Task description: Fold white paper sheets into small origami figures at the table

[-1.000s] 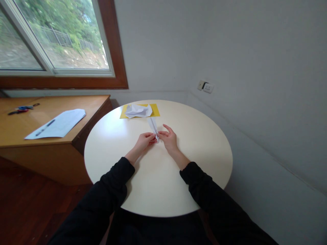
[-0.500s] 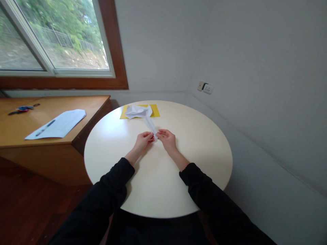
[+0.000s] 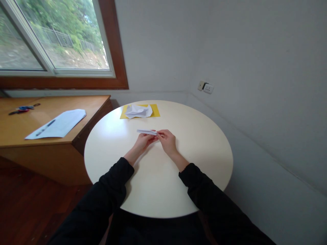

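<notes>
While creased white paper [image 3: 139, 111] lies on a yellow sheet [image 3: 156, 110] near the far edge of the desk [image 3: 158, 183], our left hand [image 3: 144, 140] and right hand [image 3: 167, 140] grip the slim paper strip [image 3: 144, 131] nearer us, now turned crosswise instead of pointing away.

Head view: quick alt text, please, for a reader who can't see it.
Left hand and right hand hold a folded white strip over a round table. Farther back, creased paper lies on a yellow sheet; at left, on a desk, a pen lies on white sheets.
</notes>
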A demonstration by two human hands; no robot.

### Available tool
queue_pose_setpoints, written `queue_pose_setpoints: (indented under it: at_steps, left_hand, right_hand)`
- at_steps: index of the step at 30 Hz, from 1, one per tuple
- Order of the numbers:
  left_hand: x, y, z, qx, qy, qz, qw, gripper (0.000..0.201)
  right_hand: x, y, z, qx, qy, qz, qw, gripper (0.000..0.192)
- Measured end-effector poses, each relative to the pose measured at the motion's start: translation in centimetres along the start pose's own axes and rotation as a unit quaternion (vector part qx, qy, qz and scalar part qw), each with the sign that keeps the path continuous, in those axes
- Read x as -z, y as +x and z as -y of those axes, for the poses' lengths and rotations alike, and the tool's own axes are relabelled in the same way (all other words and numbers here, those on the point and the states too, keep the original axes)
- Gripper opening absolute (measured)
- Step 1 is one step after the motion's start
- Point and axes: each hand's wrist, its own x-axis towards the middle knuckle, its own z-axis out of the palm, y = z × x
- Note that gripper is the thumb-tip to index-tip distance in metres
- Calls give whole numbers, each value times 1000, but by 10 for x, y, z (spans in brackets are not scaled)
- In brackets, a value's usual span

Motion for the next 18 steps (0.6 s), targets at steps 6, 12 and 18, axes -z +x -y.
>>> queue_pose_setpoints:
  at_steps: [6, 12, 18]
  left_hand:
    - [0, -1, -1, -17, -19, 17, 1000, 24]
    - [3, 1, 1, -34, -36, -9, 999, 28]
    - [5, 3, 1, -23, -45, -17, 999, 26]
  right_hand:
    - [3, 1, 0, 55, -9, -4, 998, 10]
    - [2, 1, 1, 86, -32, 3, 996, 10]
    - [1, 0, 4, 114, -27, 7, 993, 10]
